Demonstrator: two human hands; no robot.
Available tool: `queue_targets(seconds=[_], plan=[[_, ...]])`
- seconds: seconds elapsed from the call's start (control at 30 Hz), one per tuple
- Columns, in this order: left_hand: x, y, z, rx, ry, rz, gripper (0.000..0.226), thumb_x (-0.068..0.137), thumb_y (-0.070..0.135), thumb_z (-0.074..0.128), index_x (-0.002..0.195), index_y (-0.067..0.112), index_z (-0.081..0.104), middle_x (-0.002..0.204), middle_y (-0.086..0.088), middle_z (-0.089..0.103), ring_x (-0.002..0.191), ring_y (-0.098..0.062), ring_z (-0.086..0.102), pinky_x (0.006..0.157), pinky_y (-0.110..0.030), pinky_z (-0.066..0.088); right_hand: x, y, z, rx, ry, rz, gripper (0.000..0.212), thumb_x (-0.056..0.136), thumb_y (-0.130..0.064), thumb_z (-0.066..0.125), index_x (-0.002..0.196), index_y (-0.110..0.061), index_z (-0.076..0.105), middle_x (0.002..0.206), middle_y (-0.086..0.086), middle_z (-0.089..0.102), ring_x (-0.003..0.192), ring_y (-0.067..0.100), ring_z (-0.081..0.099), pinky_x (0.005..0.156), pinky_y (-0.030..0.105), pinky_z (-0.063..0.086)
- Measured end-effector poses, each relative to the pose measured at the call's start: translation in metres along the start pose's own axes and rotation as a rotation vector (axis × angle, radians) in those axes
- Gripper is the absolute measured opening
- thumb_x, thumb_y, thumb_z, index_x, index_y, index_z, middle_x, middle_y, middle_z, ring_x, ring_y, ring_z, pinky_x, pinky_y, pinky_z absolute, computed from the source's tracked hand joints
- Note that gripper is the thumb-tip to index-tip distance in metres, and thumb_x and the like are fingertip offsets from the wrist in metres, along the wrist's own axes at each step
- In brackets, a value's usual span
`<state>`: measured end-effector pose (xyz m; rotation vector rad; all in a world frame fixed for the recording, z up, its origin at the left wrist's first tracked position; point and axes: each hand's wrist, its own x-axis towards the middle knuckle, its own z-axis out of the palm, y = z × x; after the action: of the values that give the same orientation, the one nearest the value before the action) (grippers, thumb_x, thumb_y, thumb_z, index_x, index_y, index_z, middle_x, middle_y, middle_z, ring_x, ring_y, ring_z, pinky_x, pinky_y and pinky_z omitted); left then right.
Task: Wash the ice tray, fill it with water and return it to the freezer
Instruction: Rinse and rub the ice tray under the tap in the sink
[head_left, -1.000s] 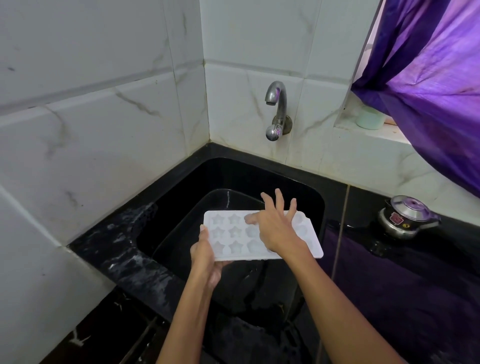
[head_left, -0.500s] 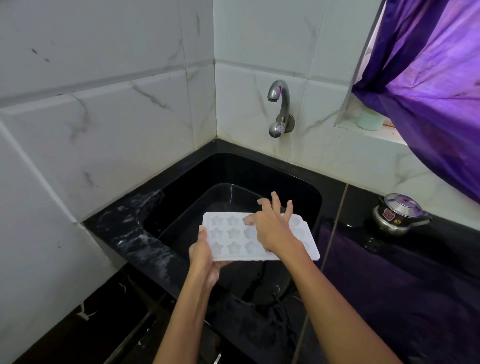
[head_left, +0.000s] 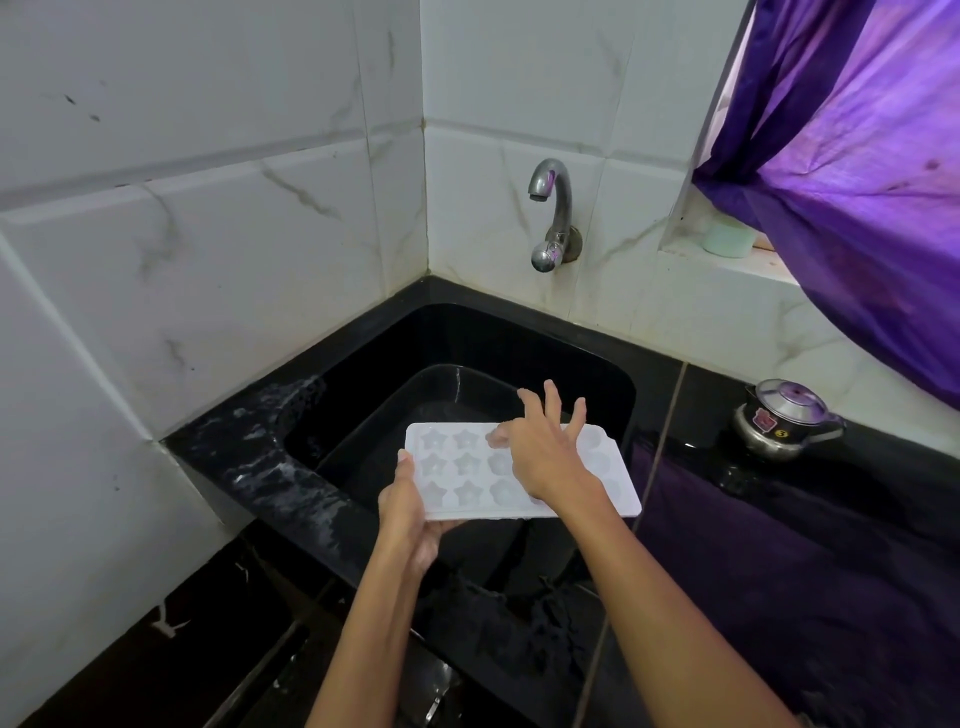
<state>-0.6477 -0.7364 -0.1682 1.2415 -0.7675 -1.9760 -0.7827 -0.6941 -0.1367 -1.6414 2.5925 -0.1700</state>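
A white ice tray (head_left: 462, 470) with star-shaped and round moulds is held level over the black sink (head_left: 597, 374). My left hand (head_left: 408, 512) grips its near left corner from below, thumb on the rim. My right hand (head_left: 545, 452) lies on top of the tray's middle, fingers spread and mostly straight, thumb touching a mould; it hides several moulds. The steel tap (head_left: 550, 213) is on the wall behind the sink, with no water running from it.
White tiled walls close the corner at left and behind. A black countertop (head_left: 779, 519) runs to the right, with a small steel pot (head_left: 782, 421) on it. A purple curtain (head_left: 857, 182) hangs at the upper right over a sill holding a pale green cup (head_left: 727, 236).
The camera has shifted a little, so the sink sits further right and lower. My right hand's fingers have moved slightly over the tray's moulds. My left hand keeps its grip.
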Motion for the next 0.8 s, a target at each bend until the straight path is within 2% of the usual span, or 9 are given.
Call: queue_targets(seconds=[0.23,0.37,0.47,0.63,0.7,0.8], plan=[[-0.006,0.001,-0.003,-0.023,0.010,0.003,0.041,0.100,0.042,0.034,0.091,0.012,0.059,0.089,-0.012,0.069,0.085,-0.033,0.067,0.069,-0.047,0.054,-0.006,-0.002,0.000,0.027,-0.011,-0.018,0.070,0.074,0.023,0.052,0.119,-0.030,0.063,0.154,0.012,0.018,0.145,0.036,-0.014,0.110,0.061,-0.014],[-0.005,0.002,-0.004,-0.024,0.000,-0.001,0.041,0.101,0.042,0.033,0.092,0.012,0.059,0.090,-0.012,0.069,0.086,-0.032,0.067,0.067,-0.047,0.054,-0.006,-0.008,-0.002,0.088,0.041,-0.016,0.061,0.074,0.021,0.044,0.118,-0.021,0.051,0.151,0.012,0.020,0.146,0.034,-0.012,0.113,0.060,-0.012],[-0.004,0.002,-0.004,-0.022,-0.002,0.001,0.040,0.101,0.042,0.033,0.092,0.012,0.058,0.093,-0.013,0.069,0.087,-0.033,0.067,0.069,-0.048,0.054,-0.003,-0.014,-0.001,0.128,0.058,-0.056,0.059,0.077,0.019,0.045,0.117,-0.024,0.050,0.151,0.010,0.019,0.146,0.032,-0.012,0.112,0.059,-0.013],[-0.001,0.004,-0.001,-0.017,-0.006,-0.001,0.039,0.100,0.042,0.034,0.093,0.012,0.059,0.094,-0.014,0.069,0.089,-0.034,0.067,0.071,-0.049,0.055,0.001,-0.022,0.001,0.056,-0.015,-0.080,0.078,0.076,0.022,0.047,0.130,-0.034,0.055,0.159,0.011,0.004,0.145,0.034,-0.018,0.109,0.060,-0.016],[0.001,0.005,-0.001,-0.015,-0.004,-0.003,0.039,0.101,0.041,0.034,0.095,0.012,0.059,0.094,-0.015,0.069,0.089,-0.034,0.067,0.070,-0.048,0.055,0.003,-0.024,0.001,0.022,-0.025,-0.092,0.082,0.075,0.023,0.047,0.132,-0.035,0.054,0.159,0.011,0.006,0.145,0.035,-0.017,0.110,0.062,-0.015],[0.005,0.007,0.001,0.006,0.001,-0.004,0.040,0.101,0.041,0.034,0.095,0.011,0.059,0.093,-0.014,0.070,0.087,-0.033,0.068,0.068,-0.046,0.056,0.008,-0.024,0.000,0.012,-0.030,-0.086,0.074,0.078,0.020,0.048,0.128,-0.032,0.058,0.156,0.010,0.015,0.145,0.035,-0.014,0.110,0.062,-0.014]])
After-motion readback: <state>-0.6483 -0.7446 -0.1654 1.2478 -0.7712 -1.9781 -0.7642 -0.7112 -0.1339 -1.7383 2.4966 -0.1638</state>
